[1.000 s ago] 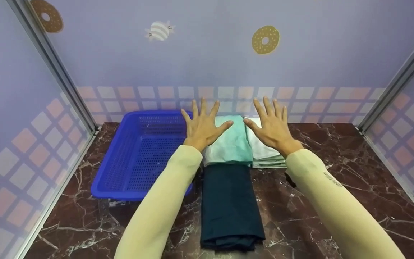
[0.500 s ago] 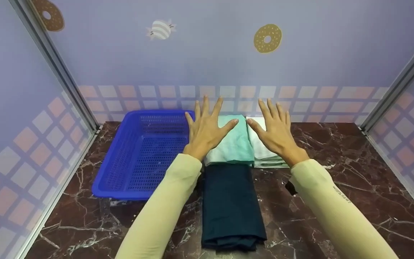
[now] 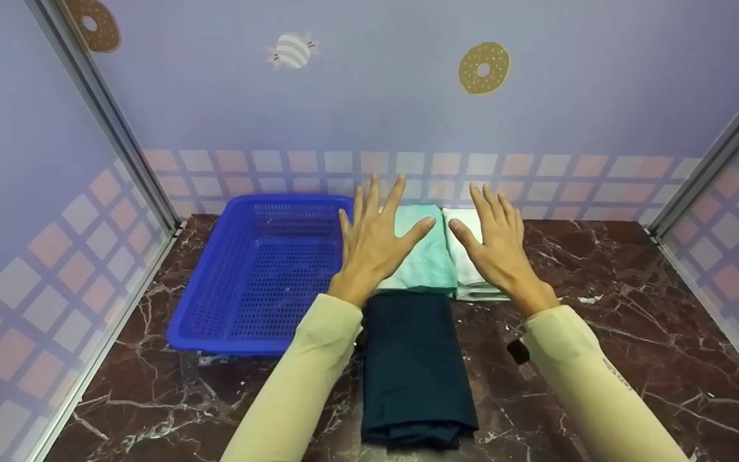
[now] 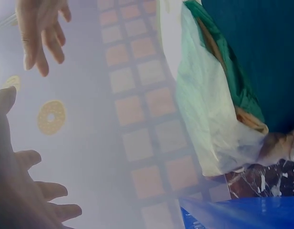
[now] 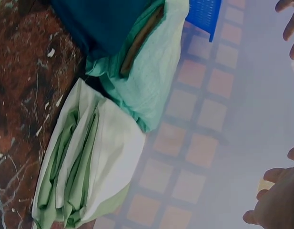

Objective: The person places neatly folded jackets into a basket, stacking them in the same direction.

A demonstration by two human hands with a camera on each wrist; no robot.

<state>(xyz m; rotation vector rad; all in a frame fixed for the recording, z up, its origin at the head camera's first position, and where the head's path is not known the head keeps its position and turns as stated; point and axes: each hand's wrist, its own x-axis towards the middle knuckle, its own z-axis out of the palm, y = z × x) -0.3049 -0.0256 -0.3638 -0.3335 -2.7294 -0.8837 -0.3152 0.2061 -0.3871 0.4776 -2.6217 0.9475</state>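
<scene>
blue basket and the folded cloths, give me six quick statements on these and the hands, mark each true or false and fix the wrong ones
1. The blue basket stands to the left of the dark cloth. True.
2. The left hand and the right hand both hold nothing. True.
3. The dark cloth lies inside the blue basket. False: it lies on the marbled tabletop.
4. The white cloth lies to the right of the mint cloth. True.
5. The right hand is balled into a fist. False: its fingers are extended.
6. The mint cloth lies nearer the person than the dark cloth. False: it lies farther away.
</scene>
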